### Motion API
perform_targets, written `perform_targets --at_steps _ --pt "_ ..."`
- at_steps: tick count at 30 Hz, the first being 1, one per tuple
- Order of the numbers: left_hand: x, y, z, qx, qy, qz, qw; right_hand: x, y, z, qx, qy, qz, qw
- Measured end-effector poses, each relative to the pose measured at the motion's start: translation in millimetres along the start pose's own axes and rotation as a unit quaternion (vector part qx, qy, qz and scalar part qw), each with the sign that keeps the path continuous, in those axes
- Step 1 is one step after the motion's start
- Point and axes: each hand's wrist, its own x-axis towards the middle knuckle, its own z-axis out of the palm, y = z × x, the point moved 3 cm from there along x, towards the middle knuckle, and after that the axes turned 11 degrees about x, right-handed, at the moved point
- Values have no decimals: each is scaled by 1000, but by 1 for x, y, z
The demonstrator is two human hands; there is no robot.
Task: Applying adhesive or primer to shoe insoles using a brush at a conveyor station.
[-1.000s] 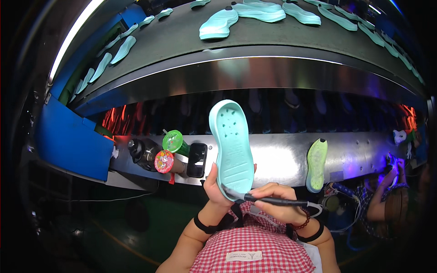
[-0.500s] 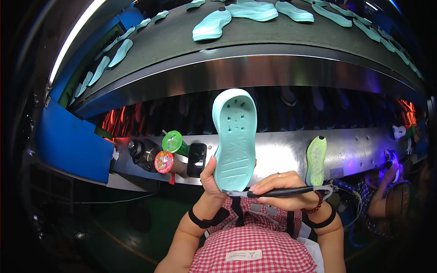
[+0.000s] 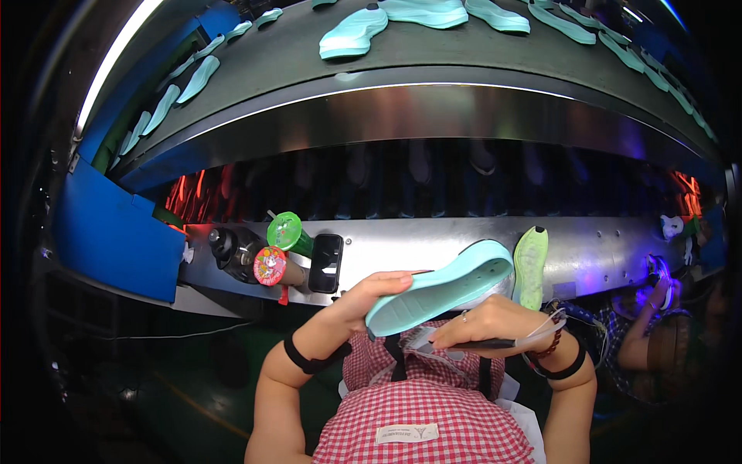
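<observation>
A mint-green shoe sole [image 3: 444, 283] is tilted on its side in front of me, toe pointing up and to the right. My left hand [image 3: 379, 292] grips it near the heel; part of the fingers is hidden behind it. My right hand [image 3: 491, 323] is closed round a black-handled brush [image 3: 483, 344] whose pale tip lies just below the sole's near edge; whether they touch I cannot tell. A pale tube [image 3: 539, 332] trails from the handle's rear past my wrist. Beyond my right hand, a yellow-green sole [image 3: 530, 267] rests on the metal ledge.
On the metal ledge [image 3: 386, 232] stand a dark bottle [image 3: 236, 255], a green-lidded cup [image 3: 286, 232], a red-lidded cup [image 3: 270, 265] and a phone [image 3: 325, 263]. Past it, several mint soles [image 3: 352, 35] lie on a dark conveyor belt [image 3: 294, 58]. Another person's arm [image 3: 645, 325] shows at right.
The mint sole has turned from upright, footbed facing me, to tilted on its side with its toe swung right. My left hand has shifted up along it; the brush has moved slightly right and down.
</observation>
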Motion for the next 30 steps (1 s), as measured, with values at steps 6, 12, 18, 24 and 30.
perform_targets --at_steps 6,12,18,24,30 --pt "-2 -1 -4 77 27 -42 996 -3 3 5 -130 -20 -18 991" --pt "-11 6 -5 77 31 -31 996 -10 -1 -22 -94 41 49 994" --pt "-18 3 -9 86 58 -8 995 -23 13 -24 -89 90 38 991" --pt "-16 -8 -19 35 77 27 996 -25 18 -11 58 123 121 983" --pt "6 -26 -16 -142 36 72 987 -4 54 13 190 310 116 924"
